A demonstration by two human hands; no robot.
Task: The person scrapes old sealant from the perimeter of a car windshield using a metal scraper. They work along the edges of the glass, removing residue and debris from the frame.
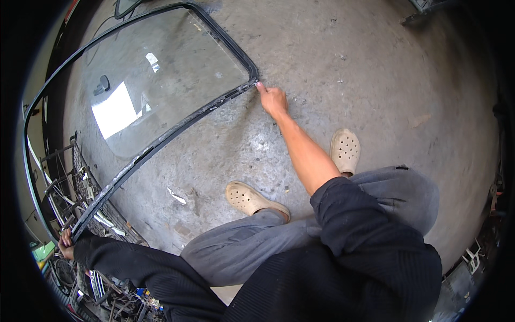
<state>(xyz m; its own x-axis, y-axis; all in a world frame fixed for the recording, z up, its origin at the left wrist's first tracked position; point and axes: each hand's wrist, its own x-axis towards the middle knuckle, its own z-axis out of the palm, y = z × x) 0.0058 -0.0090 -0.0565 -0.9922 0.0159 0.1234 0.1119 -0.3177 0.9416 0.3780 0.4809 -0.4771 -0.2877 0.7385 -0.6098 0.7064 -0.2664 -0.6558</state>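
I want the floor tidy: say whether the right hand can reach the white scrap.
Probably not now: the right hand holds the glass panel, though nothing seems to block the white scrap.

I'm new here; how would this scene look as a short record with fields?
Item: large clear glass pane with black rim
Left hand: curled at its lower-left corner
Right hand: thumb on the rim at the near edge's other end
Clothing: black ribbed top, grey trousers, beige perforated clogs
Ground: stained grey concrete floor
Lower left: jumbled metal parts
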